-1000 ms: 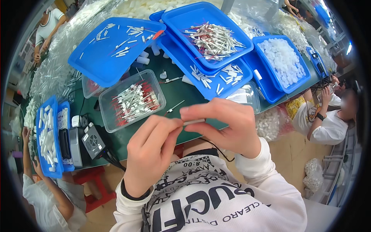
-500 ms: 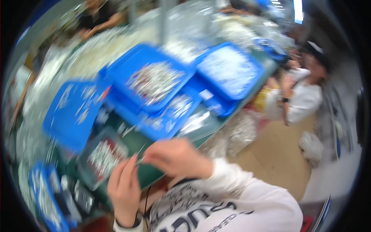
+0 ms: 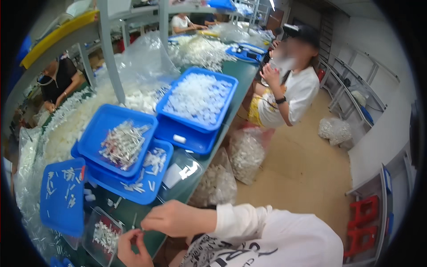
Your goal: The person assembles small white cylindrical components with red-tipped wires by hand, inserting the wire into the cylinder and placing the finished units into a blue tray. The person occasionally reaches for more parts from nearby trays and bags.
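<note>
My right hand (image 3: 178,218) is closed in a pinch, its fingertips meeting those of my left hand (image 3: 133,250) above the near table edge. The left thumb and fingers are also drawn together. Whatever lies between the fingertips is too small to name. Just beyond them shows a thin pale rod (image 3: 134,219); I cannot tell whether it is held or lies on the table. Beside my left hand stands a clear plastic tub (image 3: 90,222) of small white pieces. A small white part with a stem (image 3: 118,203) lies farther back on the green table (image 3: 153,213).
Blue trays (image 3: 100,118) hold silvery slim parts, with white strips in a tray below. Another blue tray (image 3: 231,89) is piled with translucent white pieces. A blue tray (image 3: 55,196) sits left. Grey posts (image 3: 111,58) rise behind. Filled bags (image 3: 247,155) and a person (image 3: 296,93) are at right.
The view has swung, so the table and trays appear shifted left and lower, and the picture is sharper. My hands stay together at the fingertips.
</note>
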The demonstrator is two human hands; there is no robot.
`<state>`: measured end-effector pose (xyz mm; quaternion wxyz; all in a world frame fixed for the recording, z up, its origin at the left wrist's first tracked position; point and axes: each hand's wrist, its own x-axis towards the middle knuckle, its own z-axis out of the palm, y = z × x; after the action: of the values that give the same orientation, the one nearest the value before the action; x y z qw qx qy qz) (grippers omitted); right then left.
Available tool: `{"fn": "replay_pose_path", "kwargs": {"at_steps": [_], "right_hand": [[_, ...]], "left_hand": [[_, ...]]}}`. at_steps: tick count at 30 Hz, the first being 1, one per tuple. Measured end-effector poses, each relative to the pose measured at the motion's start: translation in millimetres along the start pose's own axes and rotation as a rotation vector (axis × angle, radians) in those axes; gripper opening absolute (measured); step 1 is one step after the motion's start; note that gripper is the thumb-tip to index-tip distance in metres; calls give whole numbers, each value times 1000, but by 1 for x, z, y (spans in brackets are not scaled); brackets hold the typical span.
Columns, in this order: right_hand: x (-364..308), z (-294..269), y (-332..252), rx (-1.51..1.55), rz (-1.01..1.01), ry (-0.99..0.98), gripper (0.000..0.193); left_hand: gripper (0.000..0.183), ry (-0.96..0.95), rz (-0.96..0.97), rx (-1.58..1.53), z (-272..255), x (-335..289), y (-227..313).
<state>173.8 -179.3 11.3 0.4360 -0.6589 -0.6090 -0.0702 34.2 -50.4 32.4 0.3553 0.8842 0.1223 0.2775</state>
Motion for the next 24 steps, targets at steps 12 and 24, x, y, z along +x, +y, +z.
{"fn": "replay_pose_path", "kwargs": {"at_steps": [12, 24], "right_hand": [[-1, 0, -5, -56, -99, 47, 10], [-3, 9, -1, 65, -93, 23, 9]], "left_hand": [[7, -17, 12, -30, -6, 0, 17], [6, 5, 157, 94, -7, -4, 9]]}}
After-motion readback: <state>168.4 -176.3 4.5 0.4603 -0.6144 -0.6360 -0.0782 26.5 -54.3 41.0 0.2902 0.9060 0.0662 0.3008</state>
